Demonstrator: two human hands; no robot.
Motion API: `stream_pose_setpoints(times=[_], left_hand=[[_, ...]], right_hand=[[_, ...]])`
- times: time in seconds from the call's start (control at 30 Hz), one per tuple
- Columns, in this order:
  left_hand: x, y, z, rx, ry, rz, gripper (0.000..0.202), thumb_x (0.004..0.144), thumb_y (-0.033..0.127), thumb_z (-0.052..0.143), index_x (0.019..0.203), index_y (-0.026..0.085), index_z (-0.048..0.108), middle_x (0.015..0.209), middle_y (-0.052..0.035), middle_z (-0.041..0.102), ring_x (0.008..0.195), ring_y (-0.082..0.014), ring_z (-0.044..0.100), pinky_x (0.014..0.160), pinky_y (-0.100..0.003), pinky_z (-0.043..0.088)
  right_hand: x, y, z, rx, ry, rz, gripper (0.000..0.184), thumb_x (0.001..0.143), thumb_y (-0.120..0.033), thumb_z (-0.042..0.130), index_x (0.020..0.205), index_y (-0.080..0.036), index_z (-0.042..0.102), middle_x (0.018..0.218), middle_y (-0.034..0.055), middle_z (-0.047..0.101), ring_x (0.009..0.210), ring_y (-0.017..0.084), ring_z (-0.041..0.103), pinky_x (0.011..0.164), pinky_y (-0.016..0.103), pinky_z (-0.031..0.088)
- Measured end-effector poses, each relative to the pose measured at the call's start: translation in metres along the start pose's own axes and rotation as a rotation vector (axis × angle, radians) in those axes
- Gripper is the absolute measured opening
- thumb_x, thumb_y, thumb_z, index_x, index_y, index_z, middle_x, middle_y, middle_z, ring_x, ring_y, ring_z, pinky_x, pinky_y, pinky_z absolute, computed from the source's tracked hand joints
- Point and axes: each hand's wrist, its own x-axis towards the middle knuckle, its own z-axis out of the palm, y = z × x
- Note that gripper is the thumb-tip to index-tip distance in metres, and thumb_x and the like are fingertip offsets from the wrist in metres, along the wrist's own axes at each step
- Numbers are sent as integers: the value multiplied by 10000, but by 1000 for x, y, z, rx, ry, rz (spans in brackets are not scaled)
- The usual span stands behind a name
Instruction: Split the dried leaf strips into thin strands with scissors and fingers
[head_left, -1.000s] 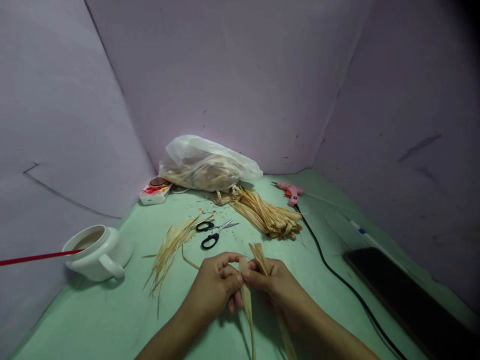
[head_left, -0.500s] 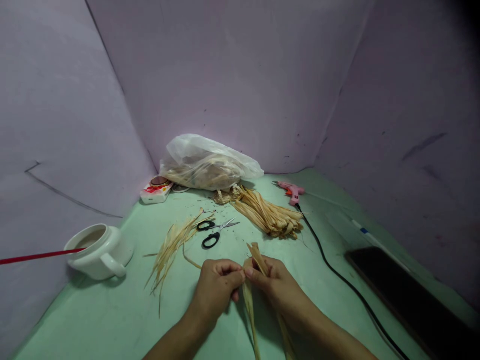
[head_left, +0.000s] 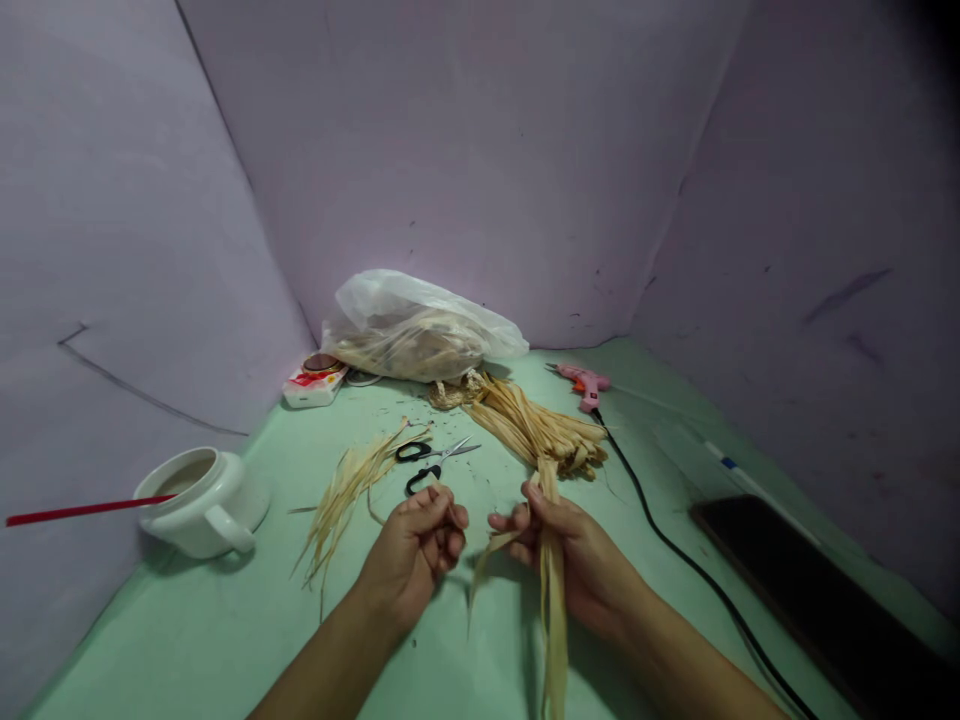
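Note:
My right hand (head_left: 581,560) is closed around long, flat, straw-coloured dried fibre strips (head_left: 553,620); they hang down toward the front edge of the view, and a thin end sticks out to the left below the fingers. To its left, apart from it, my left hand (head_left: 401,565) is closed in a pinch. A small pale scrap of dried strip (head_left: 441,487) pokes up between its thumb and finger. Just beyond that hand lie black-handled scissors (head_left: 435,462), one loop partly covered by the fingers. A bundle of folded strips (head_left: 536,425) rests beyond my right hand.
Loose thin shreds (head_left: 341,490) lie left of the scissors. A white ceramic pot (head_left: 214,510) with a red stick stands at left. At the back is a plastic bag (head_left: 427,325). A pink glue gun (head_left: 589,382) trails a black cord (head_left: 675,555) near a dark phone-like slab (head_left: 795,590).
My hands have moved apart: the left went left with a small scrap, the right went right and up with the strips. Before, both pinched the strips together.

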Motion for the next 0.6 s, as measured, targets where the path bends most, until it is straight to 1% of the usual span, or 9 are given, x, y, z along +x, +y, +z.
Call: stream_pose_setpoints(times=[0.07,0.17,0.27,0.33,0.4,0.43,0.5,0.53,0.6], left_hand=[[1,9,-4,-28,38,3,104,719,176,545,693,162,445,529,30,528,346,-48,434,304,-128,236],[1,28,-13,-47,99,64,47,738,147,506,720,155,463,500,34,507,310,-42,400,282,-123,219],[1,50,-26,-75,127,135,29,736,120,486,721,145,482,479,39,484,296,-32,369,275,-119,219],[0,63,-34,-87,127,184,36,726,110,483,707,140,490,452,48,459,284,-27,342,274,-118,218],[-1,71,-38,-59,120,212,29,713,115,491,699,137,504,415,60,432,266,-25,314,268,-121,206],[-2,71,-38,-25,109,201,18,707,125,501,696,136,512,396,65,421,255,-24,297,264,-122,194],[-4,66,-34,76,61,126,21,692,157,533,693,136,529,368,71,413,236,-19,267,260,-124,163],[-5,59,-30,136,32,79,45,681,175,554,691,134,538,366,68,422,235,-16,267,263,-124,154],[-8,42,-18,262,-11,15,99,654,208,599,684,122,559,396,51,464,259,-11,303,283,-123,164]], right_hand=[[1,-5,-1,0,26,3,196,718,-280,610,653,-178,455,478,-48,524,432,84,518,428,187,436],[0,-15,-6,-10,-35,16,210,730,-285,597,659,-190,424,367,-107,401,264,23,267,300,135,345],[-4,-26,-13,-32,-250,117,155,767,-260,553,696,-190,434,337,-125,368,249,5,109,253,103,279],[-7,-33,-17,-35,-420,203,105,794,-248,511,733,-193,446,343,-123,396,244,2,66,239,95,244],[-9,-36,-18,-29,-514,239,75,805,-249,491,764,-194,460,340,-126,392,239,4,57,239,96,231],[-9,-36,-18,-28,-511,236,70,807,-252,489,776,-194,468,339,-128,378,243,5,57,243,96,226],[-9,-34,-16,-46,-433,216,86,802,-271,497,794,-186,489,344,-131,338,262,7,65,258,100,229],[-8,-31,-14,-70,-376,197,109,797,-289,504,803,-180,501,354,-129,327,275,8,78,272,105,250],[-7,-24,-9,-132,-283,145,159,772,-313,536,834,-167,518,390,-119,343,301,10,133,337,137,342]])
